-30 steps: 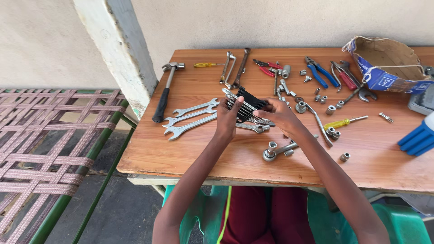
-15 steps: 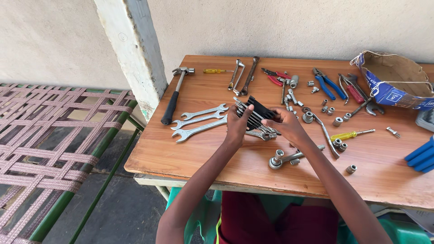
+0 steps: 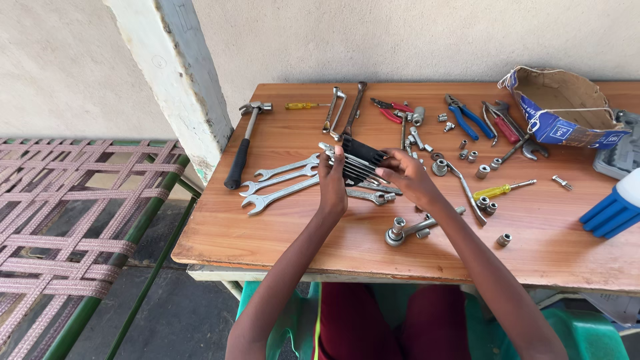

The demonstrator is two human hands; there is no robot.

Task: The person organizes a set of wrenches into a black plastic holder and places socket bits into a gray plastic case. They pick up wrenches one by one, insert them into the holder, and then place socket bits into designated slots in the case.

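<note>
**Both hands on black wrench holder at cluttered bench**

Wooden table (image 3: pixel 293 227) against plain plastered wall, pale pillar (image 3: pixel 177 73) at its far-left corner; woven-strap cot (image 3: pixel 60 220) w/ green frame well left of hands, dark floor below. Green plastic chair (image 3: pixel 587 333) under the seated person.

Left hand (image 3: pixel 331 187) closed around near-left end of black wrench holder (image 3: pixel 360 160), fingers curled over it, thumb side hidden. Right hand (image 3: pixel 408 177) gripping opposite end, fingertips pinched on holder's edge; whether any single wrench is pulled free, cannot tell. Holder raised just above tabletop, tilted, between the two hands: black ribbed rack, row of small chrome spanners slotted side by side, ends sticking out toward left hand.

Just left of left hand: three loose open-end wrenches (image 3: pixel 280 180) lying fanned on the wood. Farther left, hammer (image 3: pixel 243 143) w/ black grip. Just below right hand, ratchet w/ socket (image 3: pixel 400 232). Right of right hand, yellow-handled screwdriver (image 3: pixel 500 190), scattered sockets, blue pliers (image 3: pixel 467 117) and red pliers (image 3: pixel 500 123) beyond. Far right: torn cardboard box (image 3: pixel 560 107), blue plastic object (image 3: pixel 610 213) at table edge.
</note>
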